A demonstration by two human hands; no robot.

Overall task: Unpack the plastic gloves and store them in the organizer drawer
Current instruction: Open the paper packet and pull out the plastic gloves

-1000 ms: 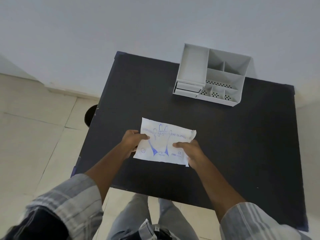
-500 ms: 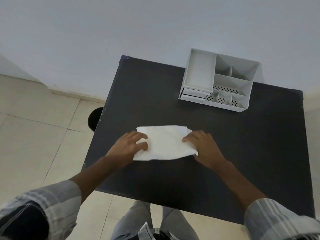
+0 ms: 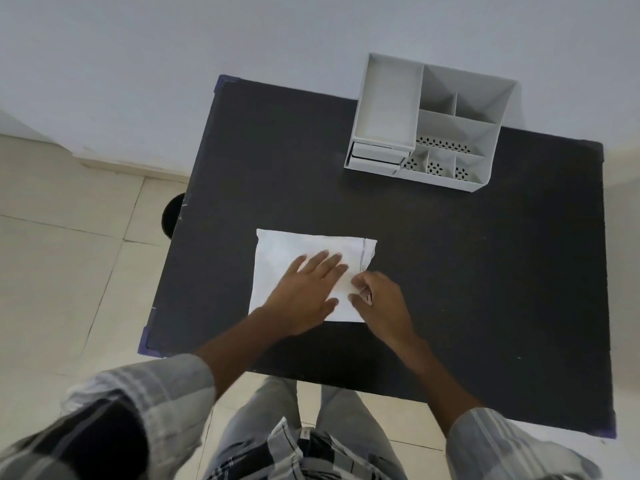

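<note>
A white plastic glove packet lies flat, blank side up, on the black table, near its front left. My left hand presses flat on the packet's middle with fingers spread. My right hand pinches the packet's right edge between thumb and fingers. A grey desk organizer with several open compartments stands at the back right of the table; its small drawers at the front left are shut.
A pale wall runs behind the table. Tiled floor lies to the left, with a dark round object partly under the table's left edge. My legs are at the front edge.
The packet was turned over from its printed side to its blank side and laid flat. My left hand moved onto its middle; my right hand shifted to its right edge.
</note>
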